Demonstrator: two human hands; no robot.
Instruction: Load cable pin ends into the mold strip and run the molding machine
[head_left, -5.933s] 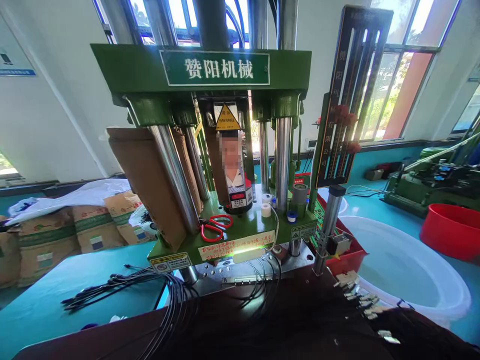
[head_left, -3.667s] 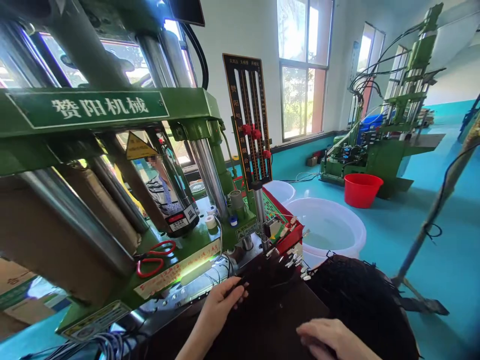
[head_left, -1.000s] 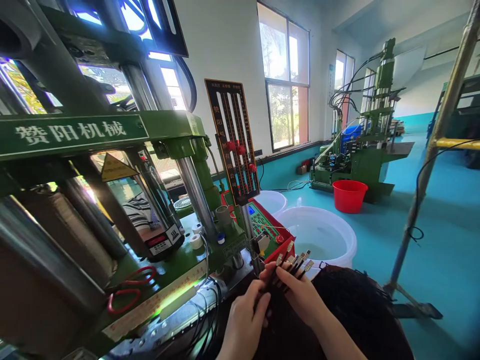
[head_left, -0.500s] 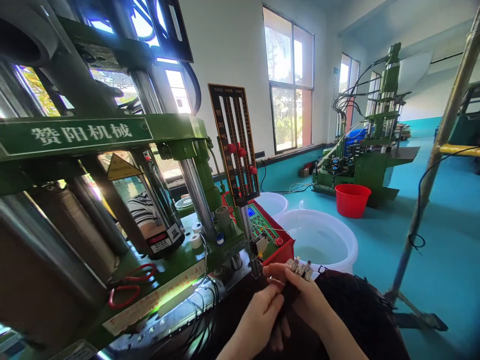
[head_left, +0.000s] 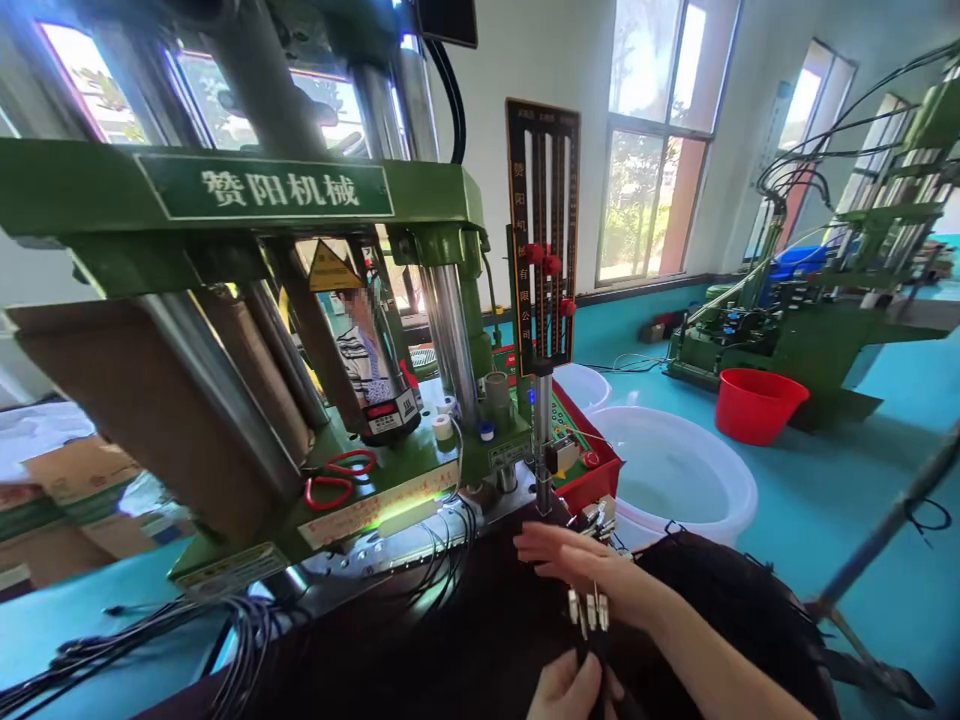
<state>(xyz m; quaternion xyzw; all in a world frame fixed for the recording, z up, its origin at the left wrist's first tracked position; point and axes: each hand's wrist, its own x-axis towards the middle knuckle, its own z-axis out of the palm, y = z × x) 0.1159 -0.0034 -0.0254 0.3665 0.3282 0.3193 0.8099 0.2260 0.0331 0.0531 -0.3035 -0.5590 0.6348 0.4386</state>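
Low in the head view, my left hand (head_left: 571, 690) is closed around a small bunch of black cables (head_left: 587, 612) whose metal plug ends stick upward. Just above it my right hand (head_left: 576, 563) lies palm down over the dark worktable (head_left: 420, 650). Its fingers are stretched out to the left and nothing shows in them. More metal-tipped cable ends (head_left: 600, 515) lie beyond the right hand, beside the red control box (head_left: 596, 470). A heap of black cables (head_left: 742, 610) sits under my right forearm.
A green press machine (head_left: 300, 200) with steel columns stands right ahead, red scissors (head_left: 330, 478) on its base. Black cables (head_left: 150, 640) trail off the left. A white tub (head_left: 679, 470) and a red bucket (head_left: 754, 405) stand on the teal floor. A person is partly visible behind the press.
The view has swung left. The cable bunch has dropped from between both hands into my left hand alone, plug ends up. My right hand has let go and stretched out flat.
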